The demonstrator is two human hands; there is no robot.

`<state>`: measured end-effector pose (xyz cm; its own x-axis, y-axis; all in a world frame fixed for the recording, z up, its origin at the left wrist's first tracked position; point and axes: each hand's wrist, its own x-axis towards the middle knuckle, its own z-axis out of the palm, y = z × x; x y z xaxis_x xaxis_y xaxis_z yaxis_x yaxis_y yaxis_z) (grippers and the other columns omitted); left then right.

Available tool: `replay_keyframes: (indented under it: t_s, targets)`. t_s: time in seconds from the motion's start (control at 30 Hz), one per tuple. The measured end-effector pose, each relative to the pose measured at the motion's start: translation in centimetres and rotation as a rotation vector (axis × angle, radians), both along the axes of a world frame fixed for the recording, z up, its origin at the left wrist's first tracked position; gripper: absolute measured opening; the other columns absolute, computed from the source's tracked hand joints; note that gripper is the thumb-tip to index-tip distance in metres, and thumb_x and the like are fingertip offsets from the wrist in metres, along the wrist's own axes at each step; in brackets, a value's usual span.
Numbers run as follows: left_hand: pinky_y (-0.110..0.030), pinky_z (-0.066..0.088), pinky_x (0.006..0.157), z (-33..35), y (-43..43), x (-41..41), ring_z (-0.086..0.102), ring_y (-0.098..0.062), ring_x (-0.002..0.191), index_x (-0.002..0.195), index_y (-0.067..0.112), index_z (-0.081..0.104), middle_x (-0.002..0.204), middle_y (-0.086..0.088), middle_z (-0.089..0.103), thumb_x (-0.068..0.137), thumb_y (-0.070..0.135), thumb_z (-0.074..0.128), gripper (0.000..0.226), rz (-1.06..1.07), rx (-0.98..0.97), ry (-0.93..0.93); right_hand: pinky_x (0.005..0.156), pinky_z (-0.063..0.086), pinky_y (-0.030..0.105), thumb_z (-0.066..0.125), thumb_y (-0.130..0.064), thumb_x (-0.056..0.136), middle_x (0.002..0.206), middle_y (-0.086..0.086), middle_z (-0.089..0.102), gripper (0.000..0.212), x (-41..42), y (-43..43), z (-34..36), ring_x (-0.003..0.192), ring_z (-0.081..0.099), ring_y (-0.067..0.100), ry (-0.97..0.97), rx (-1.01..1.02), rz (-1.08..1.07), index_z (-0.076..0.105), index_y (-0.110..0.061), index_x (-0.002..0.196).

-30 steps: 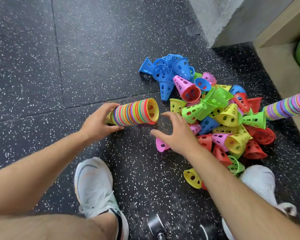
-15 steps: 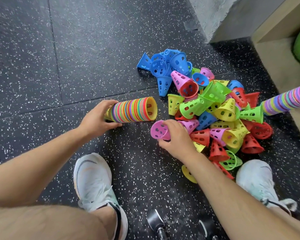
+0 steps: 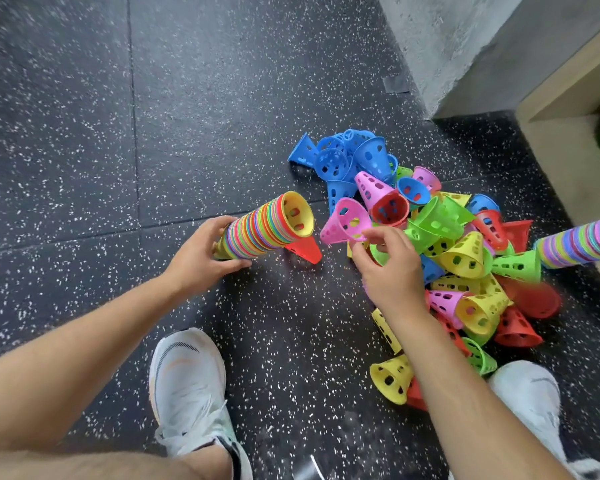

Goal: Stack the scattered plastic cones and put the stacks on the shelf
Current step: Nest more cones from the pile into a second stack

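Step in hand: here comes another loose cone for the held stack. I'd call this mid-stacking, with the shelf work not yet begun.
Right grip: the right hand point(image 3: 388, 271) pinches the pink cone point(image 3: 342, 223) by its wide rim. The fingertips point(image 3: 369, 235) are narrow on the plastic, and the cone is held up just beside the stack's mouth.
Left grip: the left hand point(image 3: 201, 252) is wrapped round the narrow tail end of the stack point(image 3: 260, 228), holding it low over the floor point(image 3: 84, 133).
Pink cone's heading: the tip points down and left toward the stack. The wide mouth faces up and right toward the pile point(image 3: 465, 258). Its long axis runs roughly in line with the stack's.
Stack's axis: it lies nearly flat, running from the left hand up and right to the open yellow mouth, which faces the pink cone.
Red cone point(image 3: 303, 249): it lies on its side on the floor, right under that mouth. I can't tell whether the stack touches it.
Next move: by my reckoning, bring the tip up to the yellow opening and push it in until the rims nest. A skewed entry would likely catch on the rim.
Left to do: plenty of loose cones are heaped on the floor. A second stack point(image 3: 579, 240) lies at the right edge, near the shelf point(image 3: 568, 109).
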<state>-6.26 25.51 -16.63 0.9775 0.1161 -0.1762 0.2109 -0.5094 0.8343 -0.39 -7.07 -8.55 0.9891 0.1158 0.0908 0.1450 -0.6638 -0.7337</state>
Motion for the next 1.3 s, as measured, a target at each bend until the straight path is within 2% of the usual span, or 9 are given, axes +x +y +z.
replay_keyframes:
  t_s: [0.2,0.33,0.47,0.53,0.63,0.77,0.9,1.07,1.3]
  targets:
    - [-0.036,0.053,0.105,0.4,0.0,0.1,0.057,0.004,0.124,0.125,0.058,0.052,0.132,0.018,0.061,0.074,0.033,0.095,0.070,0.055,-0.067,-0.013,0.086,0.044,0.013,0.070,-0.023,0.087,0.099,-0.010,0.060,0.018,1.8,4.0,3.6,0.092,0.057,0.004,-0.169,0.120,0.031,0.067,-0.017,0.104]
    - [-0.030,0.050,0.104,0.2,-0.1,0.1,0.057,0.001,0.125,0.133,0.041,0.056,0.133,0.015,0.061,0.075,0.026,0.095,0.071,0.071,-0.103,-0.006,0.090,0.045,0.021,0.070,-0.024,0.087,0.105,-0.007,0.061,0.025,2.1,6.4,3.8,0.099,0.055,0.008,-0.059,0.037,0.207,0.065,-0.017,0.110]
    - [-0.015,0.047,0.099,-0.1,0.0,-0.1,0.055,0.005,0.125,0.136,0.031,0.055,0.134,0.012,0.061,0.075,0.021,0.094,0.073,0.083,-0.119,-0.012,0.099,0.040,0.021,0.066,-0.023,0.087,0.123,-0.006,0.056,0.047,2.3,6.2,2.1,0.111,0.053,0.009,0.099,0.027,0.152,0.054,-0.022,0.133]
    - [-0.006,0.045,0.093,-0.1,0.0,-0.1,0.055,0.006,0.124,0.135,0.031,0.055,0.133,0.013,0.061,0.076,0.021,0.094,0.072,0.085,-0.124,-0.008,0.105,0.036,0.023,0.063,-0.021,0.089,0.129,-0.003,0.053,0.050,2.6,5.7,0.7,0.119,0.050,0.015,0.142,-0.096,0.189,0.052,-0.021,0.138]
    - [-0.004,0.043,0.092,-0.1,0.0,-0.2,0.055,0.005,0.125,0.135,0.031,0.055,0.133,0.014,0.060,0.077,0.020,0.094,0.071,0.104,-0.143,-0.002,0.118,0.027,0.038,0.062,-0.025,0.092,0.153,0.005,0.036,0.065,2.8,5.6,-1.4,0.138,0.036,0.025,0.259,-0.354,0.324,0.037,-0.024,0.151]
    - [-0.003,0.042,0.094,-0.3,0.0,-0.3,0.055,0.005,0.125,0.137,0.028,0.055,0.133,0.014,0.060,0.076,0.020,0.094,0.073,0.104,-0.140,0.001,0.118,0.027,0.044,0.059,-0.027,0.093,0.163,0.002,0.019,0.073,3.2,6.0,-3.2,0.141,0.029,0.030,0.274,-0.549,0.378,0.022,-0.028,0.157]
    - [-0.004,0.042,0.095,-0.4,0.0,-0.5,0.055,0.005,0.125,0.138,0.025,0.055,0.135,0.013,0.059,0.075,0.019,0.094,0.075,0.099,-0.144,0.008,0.106,0.040,0.044,0.058,-0.020,0.095,0.149,0.002,0.038,0.057,4.0,5.9,-3.8,0.125,0.043,0.032,0.195,-0.584,0.346,0.038,-0.018,0.149]
    - [-0.006,0.042,0.098,-0.3,-0.2,-0.5,0.055,0.002,0.126,0.138,0.026,0.055,0.136,0.012,0.058,0.074,0.018,0.095,0.076,0.096,-0.140,0.004,0.090,0.045,0.046,0.055,-0.015,0.098,0.111,0.005,0.057,0.019,3.1,5.0,-4.2,0.102,0.050,0.031,0.087,-0.499,0.346,0.065,-0.011,0.114]
    - [-0.011,0.044,0.097,-0.1,0.1,-0.1,0.057,0.004,0.124,0.133,0.034,0.057,0.130,0.018,0.062,0.075,0.020,0.095,0.071,0.108,-0.142,0.001,0.090,0.043,0.031,0.062,-0.014,0.095,0.103,-0.001,0.064,0.012,4.1,4.7,-0.7,0.100,0.056,0.023,-0.068,-0.236,0.190,0.071,-0.013,0.103]
